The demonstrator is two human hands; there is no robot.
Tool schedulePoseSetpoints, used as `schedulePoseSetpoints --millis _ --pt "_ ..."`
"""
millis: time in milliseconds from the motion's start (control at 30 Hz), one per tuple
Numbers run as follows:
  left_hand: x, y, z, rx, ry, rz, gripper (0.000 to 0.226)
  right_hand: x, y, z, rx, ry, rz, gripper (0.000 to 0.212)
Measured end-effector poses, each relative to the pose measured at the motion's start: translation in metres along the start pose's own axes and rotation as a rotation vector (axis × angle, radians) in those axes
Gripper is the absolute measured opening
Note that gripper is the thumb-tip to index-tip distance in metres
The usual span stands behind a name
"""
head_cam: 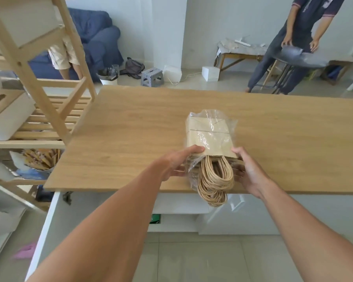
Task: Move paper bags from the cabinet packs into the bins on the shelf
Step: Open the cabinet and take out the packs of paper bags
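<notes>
A pack of brown paper bags [209, 133] in clear plastic wrap lies flat on the wooden cabinet top [130, 129], near its front edge. Its twisted paper handles [215, 180] spill out of the open wrap and hang over the edge. My left hand [179, 162] grips the pack's near left corner, thumb on top. My right hand [247, 169] grips the near right corner in the same way. To the left, on a slatted wooden shelf [45, 127], stands a white bin [6, 117]. A lower bin [40, 159] holds brown paper items.
A white cabinet door [238, 216] hangs open below the top. Beyond the counter, at the far right, a person [300, 37] stands holding a grey stool [298, 57]. A blue sofa [96, 39], a small step stool [152, 76] and white boxes sit on the floor behind.
</notes>
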State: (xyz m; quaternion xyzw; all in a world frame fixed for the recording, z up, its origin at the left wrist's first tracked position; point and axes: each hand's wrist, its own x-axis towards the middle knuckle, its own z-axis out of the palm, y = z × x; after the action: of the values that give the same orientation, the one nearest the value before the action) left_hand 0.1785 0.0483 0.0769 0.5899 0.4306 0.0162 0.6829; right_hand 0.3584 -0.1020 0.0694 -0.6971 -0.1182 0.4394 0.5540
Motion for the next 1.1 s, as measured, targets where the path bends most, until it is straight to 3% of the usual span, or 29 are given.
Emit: schedulePoseSetpoints --millis 100,233,467,600,633,800,1100 --pt "0.037 0.008 0.008 0.030 0.013 -0.040 0.069 0.039 -0.002 -0.008 -0.030 0.026 0.033 0.032" --pt "0.071 0.030 0.013 0.006 0.027 -0.023 0.069 0.088 -0.013 -0.008 -0.028 0.060 0.048 0.061" --pt "0.091 0.047 0.001 0.060 0.243 0.106 0.096 0.121 -0.029 -0.007 -0.025 0.113 0.055 0.083" --pt "0.077 0.029 -0.013 0.056 0.293 0.110 0.082 0.104 -0.018 -0.017 -0.016 0.168 0.062 0.095" --pt "0.070 0.020 -0.017 0.055 0.291 0.103 0.075 0.097 -0.012 -0.021 -0.034 0.189 0.075 0.093" --pt "0.016 -0.030 -0.043 0.020 0.341 0.009 0.040 0.043 0.015 -0.026 -0.166 0.247 0.128 0.043" --pt "-0.136 -0.115 -0.099 0.257 0.340 -0.041 0.031 -0.098 0.054 0.031 -0.367 -0.094 0.139 0.045"
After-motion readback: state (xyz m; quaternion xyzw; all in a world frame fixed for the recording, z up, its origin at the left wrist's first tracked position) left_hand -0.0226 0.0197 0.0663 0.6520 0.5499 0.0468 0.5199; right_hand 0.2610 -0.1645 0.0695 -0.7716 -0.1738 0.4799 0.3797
